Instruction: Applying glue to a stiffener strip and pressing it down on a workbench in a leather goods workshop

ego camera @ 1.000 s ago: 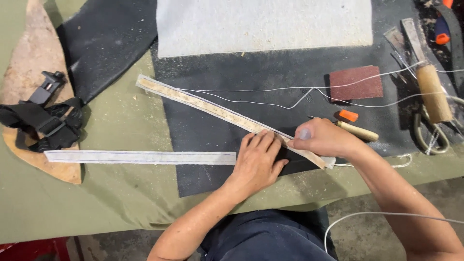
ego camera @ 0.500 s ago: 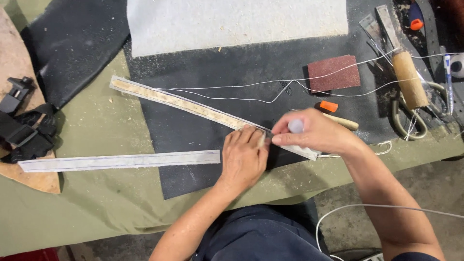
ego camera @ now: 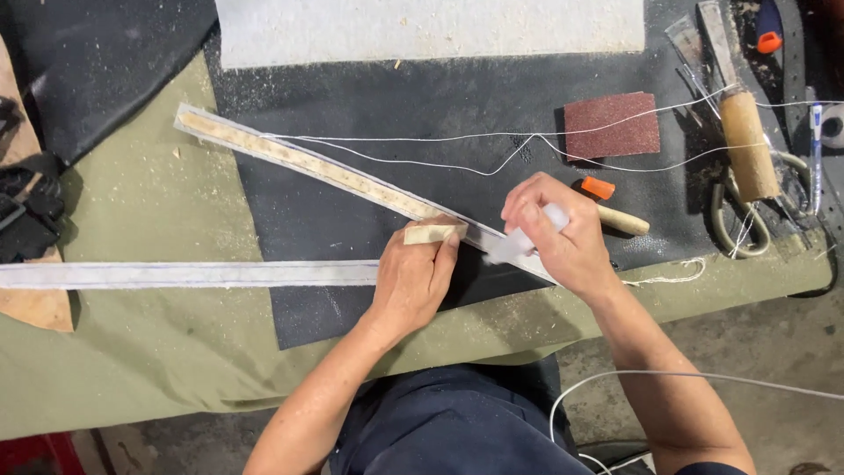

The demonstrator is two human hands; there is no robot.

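Note:
A long pale strip (ego camera: 290, 158) with a yellowish glued middle lies diagonally on a black sheet (ego camera: 352, 220). My left hand (ego camera: 413, 277) presses on the strip near its lower end and pinches a small tan block (ego camera: 435, 233) between thumb and fingers. My right hand (ego camera: 563, 237) grips a small translucent bottle (ego camera: 519, 242), its tip pointing down-left at the strip just right of the block. A second white strip (ego camera: 176, 274) runs horizontally from the left edge up to my left hand.
White thread (ego camera: 492, 136) trails across the black sheet. A reddish sandpaper piece (ego camera: 613, 125), an orange-capped wooden tool (ego camera: 615, 215), a wooden-handled tool (ego camera: 747, 145) and scissors (ego camera: 738, 224) lie to the right. Black straps (ego camera: 26, 207) rest at the left. The table's front edge runs below my hands.
The tan block has come into view, pinched in my left hand. My right hand has turned the bottle so its tip points down at the strip. The view has shifted.

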